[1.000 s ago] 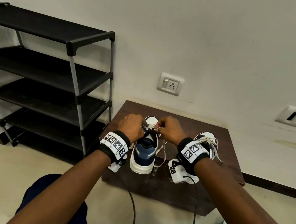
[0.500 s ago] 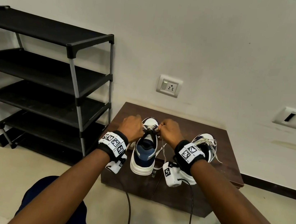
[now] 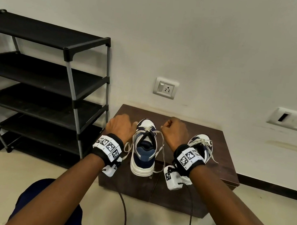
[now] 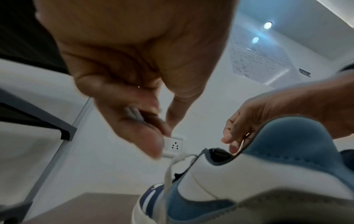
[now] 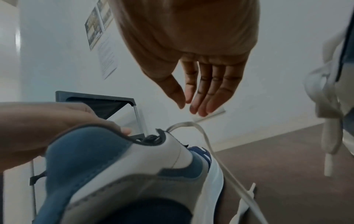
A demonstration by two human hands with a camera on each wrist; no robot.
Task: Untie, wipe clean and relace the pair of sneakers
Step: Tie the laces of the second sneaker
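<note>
Nearest, both forearms reach forward over the floor to a low brown worktop (image 3: pixel 223 141) against the wall. The left hand (image 3: pixel 120 126) hovers at the left side of the near sneaker (image 3: pixel 143 155), fingers loosely curled; whether they pinch anything cannot be told from the blurred left wrist view. The right hand (image 3: pixel 175 133) hovers at the sneaker's right side; the right wrist view shows its fingers (image 5: pixel 210 91) straight and holding nothing. That view also shows a loose lace (image 5: pixel 208 145) trailing off the shoe onto the worktop. The second sneaker (image 3: pixel 202 144), laces tied, stands to the right. Further left stands a black shoe rack (image 3: pixel 41 72); a wall socket (image 3: pixel 165 87) sits behind.
</note>
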